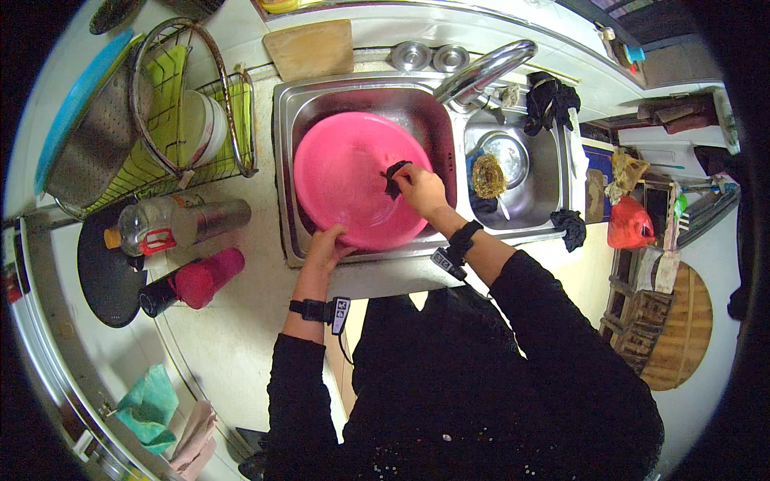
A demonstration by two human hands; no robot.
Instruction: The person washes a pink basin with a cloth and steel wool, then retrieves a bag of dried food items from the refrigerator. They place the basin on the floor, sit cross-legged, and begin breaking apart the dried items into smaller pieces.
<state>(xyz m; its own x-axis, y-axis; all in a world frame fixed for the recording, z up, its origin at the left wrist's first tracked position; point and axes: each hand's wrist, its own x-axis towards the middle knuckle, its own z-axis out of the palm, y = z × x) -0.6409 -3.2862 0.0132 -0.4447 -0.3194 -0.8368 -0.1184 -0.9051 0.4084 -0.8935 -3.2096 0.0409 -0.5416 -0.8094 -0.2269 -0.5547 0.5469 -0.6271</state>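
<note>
A pink plastic basin (343, 174) rests in the larger bowl of a stainless steel double sink (439, 102). At its near rim, my left hand (325, 248) grips the edge, thumb on top and the fingers partly hidden below. Pinched in the fingers of my right hand (424, 191) is a small black cloth (394, 180), held over the right part of the basin. Whether water stands in the basin I cannot tell. A chrome faucet (487, 72) arches behind it, its spout turned toward the right.
The smaller sink bowl holds a metal bowl (511, 157) and a golden scouring pad (488, 177). Black cloths (550, 102) hang at its edges. On the left are a wire dish rack (234, 132), a plastic bottle (147, 222) and a magenta bottle (210, 276). A wooden board (310, 51) leans behind.
</note>
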